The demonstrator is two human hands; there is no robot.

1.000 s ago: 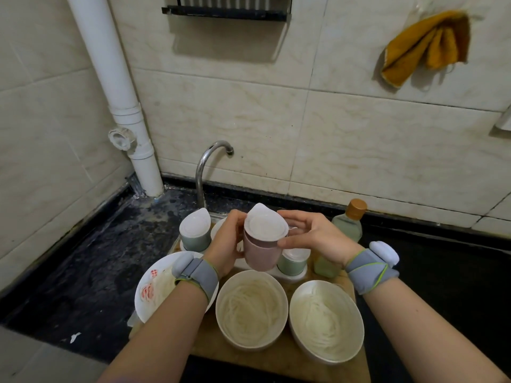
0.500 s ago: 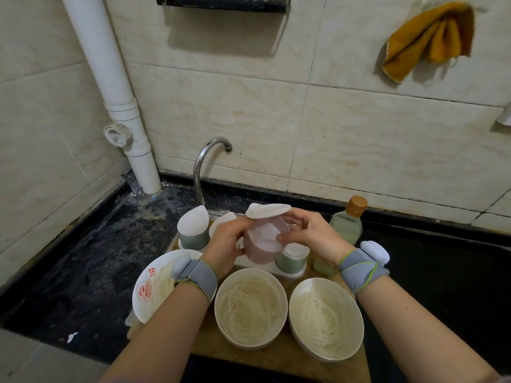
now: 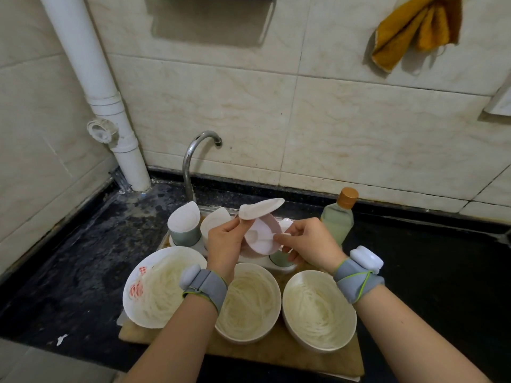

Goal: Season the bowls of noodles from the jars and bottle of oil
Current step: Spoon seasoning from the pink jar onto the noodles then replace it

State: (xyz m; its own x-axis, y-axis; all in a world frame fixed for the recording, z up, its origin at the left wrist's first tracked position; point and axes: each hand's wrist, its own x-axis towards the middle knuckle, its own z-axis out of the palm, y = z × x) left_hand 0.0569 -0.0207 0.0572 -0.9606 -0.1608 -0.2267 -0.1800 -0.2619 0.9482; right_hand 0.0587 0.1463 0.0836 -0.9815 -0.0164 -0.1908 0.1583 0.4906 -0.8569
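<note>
Left hand clamps pink jar tilted, lid flipped up, right hand pinches its spoon handle, middle bowl directly below, toward table's near edge.

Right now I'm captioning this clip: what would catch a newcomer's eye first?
The pink jar, lid flipped up, tilted between the left hand and right hand, whose grip holds its small spoon. Below, three bowls of noodles line a wooden board. A yellow cloth hangs top right.
</note>
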